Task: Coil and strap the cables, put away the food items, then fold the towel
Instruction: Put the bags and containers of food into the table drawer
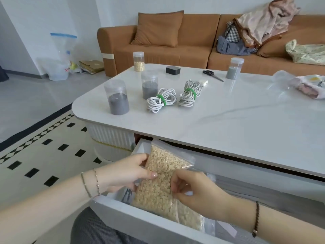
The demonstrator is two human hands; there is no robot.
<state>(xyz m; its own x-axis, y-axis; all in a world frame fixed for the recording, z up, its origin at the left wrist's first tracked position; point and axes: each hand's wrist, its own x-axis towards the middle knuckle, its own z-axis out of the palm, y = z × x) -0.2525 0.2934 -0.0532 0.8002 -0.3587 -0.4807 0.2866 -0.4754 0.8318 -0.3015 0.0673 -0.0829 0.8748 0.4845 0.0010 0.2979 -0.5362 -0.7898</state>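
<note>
Left hand (130, 171) pinches left edge of oat bag (158, 184), thumb on front. Right hand (198, 189) pinches right edge. Bag tilted between hands, lower end inside open drawer (140, 221) under near edge of worktop (228, 124). Strapped cable coils (161, 102) farther back, left on worktop.

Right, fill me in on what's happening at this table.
A person's left hand and right hand pinch a clear bag of grain at the open drawer under the table. Two white cable coils, each strapped with a green tie, lie on the tabletop. Four jars stand there too, not yet put away.
</note>
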